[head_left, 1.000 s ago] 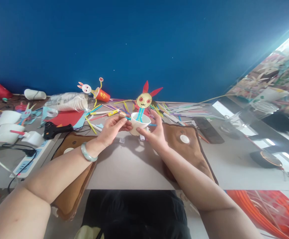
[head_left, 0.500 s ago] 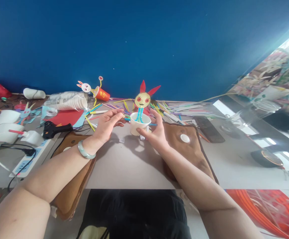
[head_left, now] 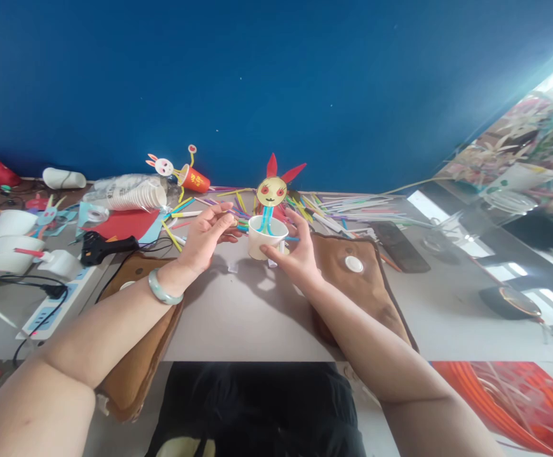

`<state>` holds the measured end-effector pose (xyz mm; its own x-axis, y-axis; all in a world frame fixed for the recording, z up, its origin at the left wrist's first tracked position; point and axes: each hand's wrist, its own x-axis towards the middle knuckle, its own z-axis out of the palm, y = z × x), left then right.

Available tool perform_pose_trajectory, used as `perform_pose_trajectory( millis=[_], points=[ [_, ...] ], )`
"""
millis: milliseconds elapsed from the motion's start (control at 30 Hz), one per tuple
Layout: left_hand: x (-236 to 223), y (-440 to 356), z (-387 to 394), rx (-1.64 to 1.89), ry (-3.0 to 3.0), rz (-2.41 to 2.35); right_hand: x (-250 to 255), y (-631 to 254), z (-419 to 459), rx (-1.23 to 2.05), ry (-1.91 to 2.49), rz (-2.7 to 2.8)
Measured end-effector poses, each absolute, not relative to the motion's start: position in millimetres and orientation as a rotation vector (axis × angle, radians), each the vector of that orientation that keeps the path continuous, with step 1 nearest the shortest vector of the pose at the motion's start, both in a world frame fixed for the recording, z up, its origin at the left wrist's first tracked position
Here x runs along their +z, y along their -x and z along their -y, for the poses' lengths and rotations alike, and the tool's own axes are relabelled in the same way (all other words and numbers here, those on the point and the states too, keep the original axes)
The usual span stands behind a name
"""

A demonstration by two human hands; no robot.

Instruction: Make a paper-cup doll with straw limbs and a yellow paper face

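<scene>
My right hand [head_left: 299, 251] is closed around a white paper cup [head_left: 259, 246], thumb on the near side and fingers behind. The cup is upright above the table. Blue pipe cleaners [head_left: 266, 221] rise out of it to a round yellow paper face [head_left: 271, 190] with red eyes, a drawn mouth and two pointed red ears. A short blue piece sticks out at the cup's right side. Just left of the cup, my left hand [head_left: 209, 233] is pinched, thumb against fingers. Something small and yellowish shows at its fingertips, too small to name.
Loose coloured pipe cleaners [head_left: 347, 206] lie along the wall. To the left are a black glue gun [head_left: 107, 247], a power strip [head_left: 54, 311], bagged paper cups [head_left: 138, 193] and a red cup with a rabbit face [head_left: 195, 179]. Brown pads [head_left: 362, 292] flank the middle.
Hardly anything differs. My left hand's upper fingers have shifted slightly left and up, and the cup with its face has moved a touch left.
</scene>
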<state>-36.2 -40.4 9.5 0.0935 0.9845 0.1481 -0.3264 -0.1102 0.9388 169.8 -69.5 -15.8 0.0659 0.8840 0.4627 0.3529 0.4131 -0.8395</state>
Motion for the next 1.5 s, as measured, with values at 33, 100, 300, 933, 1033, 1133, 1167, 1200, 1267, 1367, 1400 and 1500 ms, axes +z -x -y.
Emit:
perform_pose_trajectory(
  millis=[33,100,300,933,1033,1133,1167,1200,1267,1367,1400,1500],
  points=[
    [9.9,36.2,40.7,1.331,-1.103,-0.815,-15.9,-170.1,69.4,0.568,1.147,1.518],
    [10.0,36.2,41.4,1.293,-1.113,-0.821,-16.2,-170.8,69.4,0.554,1.153,1.522],
    [8.3,34.9,41.9,1.354,-1.169,-0.859,-17.0,-169.9,70.0,0.562,1.147,1.520],
    [9.2,34.3,44.6,1.296,-1.143,-0.830,-13.6,-167.7,72.4,0.568,1.145,1.485],
    [8.0,34.2,44.1,1.322,-1.151,-0.818,-12.6,-167.3,73.5,0.585,1.153,1.476],
    [7.1,34.5,43.4,1.334,-1.156,-0.817,-11.3,-166.6,74.6,0.605,1.161,1.459],
    [6.8,34.5,43.1,1.335,-1.157,-0.817,-11.2,-166.4,74.8,0.610,1.162,1.456],
    [6.5,34.4,42.9,1.336,-1.159,-0.815,-11.2,-166.3,75.0,0.613,1.162,1.454],
    [6.0,34.1,42.5,1.340,-1.157,-0.812,-11.8,-166.1,75.1,0.610,1.160,1.453],
    [6.1,33.5,42.9,1.342,-1.140,-0.815,-12.7,-166.1,75.0,0.594,1.159,1.459],
    [6.5,33.5,43.3,1.336,-1.133,-0.817,-12.8,-166.2,75.0,0.590,1.161,1.460],
    [8.0,34.5,44.7,1.278,-1.119,-0.817,-13.0,-166.6,74.5,0.573,1.164,1.456]
  ],
)
